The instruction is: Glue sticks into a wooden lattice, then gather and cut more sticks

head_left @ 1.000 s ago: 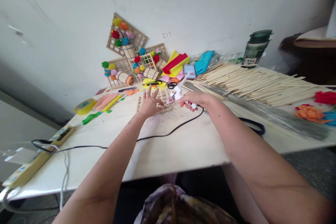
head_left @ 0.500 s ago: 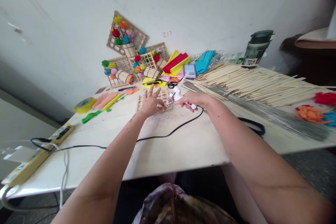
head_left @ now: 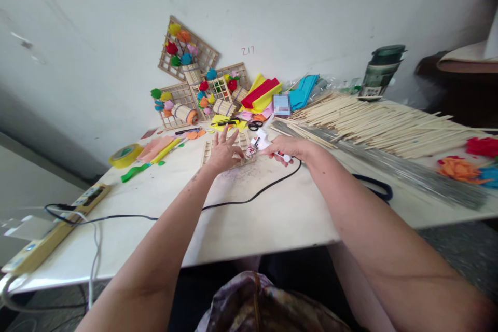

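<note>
My right hand (head_left: 286,147) is wrapped around a white hot glue gun (head_left: 263,140), whose front end points left and down. A small red-and-white speckled thing (head_left: 251,151) sits at the gun's front end; what it is I cannot make out. On the table in front lies a lattice panel of thin wooden sticks (head_left: 208,151), partly covered by my left hand (head_left: 225,154). The thumb and forefinger of that hand come together at the panel's right part, close to the gun, while the other fingers stretch up and apart. Where they touch the panel is partly hidden.
Finished lattices with paper flowers (head_left: 187,44) lean on the wall. Behind the gun lie black scissors (head_left: 256,126) and a yellow knife (head_left: 229,122). Wooden sticks (head_left: 361,122) and wires (head_left: 408,166) spread right. A black cord (head_left: 249,200) runs to the power strip (head_left: 58,231).
Almost nothing differs. Both hands, the glue gun and the lattice panel keep the same places; the speckled thing by the gun shows very slightly differently.
</note>
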Demonstrator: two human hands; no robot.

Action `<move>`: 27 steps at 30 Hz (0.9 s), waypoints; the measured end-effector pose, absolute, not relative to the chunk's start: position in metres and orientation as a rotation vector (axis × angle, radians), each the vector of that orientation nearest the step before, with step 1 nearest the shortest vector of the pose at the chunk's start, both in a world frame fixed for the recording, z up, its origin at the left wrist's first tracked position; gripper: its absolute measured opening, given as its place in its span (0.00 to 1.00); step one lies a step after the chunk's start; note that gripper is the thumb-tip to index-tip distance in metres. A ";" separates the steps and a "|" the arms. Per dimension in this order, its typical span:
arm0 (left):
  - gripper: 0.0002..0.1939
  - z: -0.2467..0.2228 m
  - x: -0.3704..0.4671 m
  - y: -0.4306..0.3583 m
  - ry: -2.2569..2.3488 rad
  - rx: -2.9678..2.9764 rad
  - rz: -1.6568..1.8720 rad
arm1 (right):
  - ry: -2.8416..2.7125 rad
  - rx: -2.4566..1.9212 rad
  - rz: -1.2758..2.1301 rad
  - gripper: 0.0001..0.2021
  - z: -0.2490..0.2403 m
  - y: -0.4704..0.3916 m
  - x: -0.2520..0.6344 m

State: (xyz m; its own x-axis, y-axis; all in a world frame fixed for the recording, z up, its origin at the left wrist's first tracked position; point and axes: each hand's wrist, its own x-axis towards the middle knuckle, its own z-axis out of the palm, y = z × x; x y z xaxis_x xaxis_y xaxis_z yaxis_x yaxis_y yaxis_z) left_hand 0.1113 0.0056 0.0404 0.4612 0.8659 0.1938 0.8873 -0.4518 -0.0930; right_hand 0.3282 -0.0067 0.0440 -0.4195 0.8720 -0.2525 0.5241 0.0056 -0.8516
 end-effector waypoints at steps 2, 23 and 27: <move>0.06 0.039 0.110 0.007 -1.523 -2.538 -0.195 | -1.945 -1.449 1.377 0.15 0.044 -0.006 0.329; 0.07 0.037 0.106 0.011 -1.486 -2.537 -0.181 | -1.962 -1.450 1.323 0.15 0.047 -0.009 0.327; 0.07 0.037 0.105 0.012 -1.460 -2.534 -0.177 | -1.988 -1.477 1.300 0.15 0.048 -0.009 0.327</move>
State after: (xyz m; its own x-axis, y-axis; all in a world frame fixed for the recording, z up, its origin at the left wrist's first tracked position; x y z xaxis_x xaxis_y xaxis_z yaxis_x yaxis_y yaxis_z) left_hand 0.1049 0.0121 0.0366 0.5018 0.8396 0.2081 0.8650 -0.4867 -0.1220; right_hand 0.3265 -0.0091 0.0479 -0.3996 0.8858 -0.2361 0.5715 0.0393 -0.8197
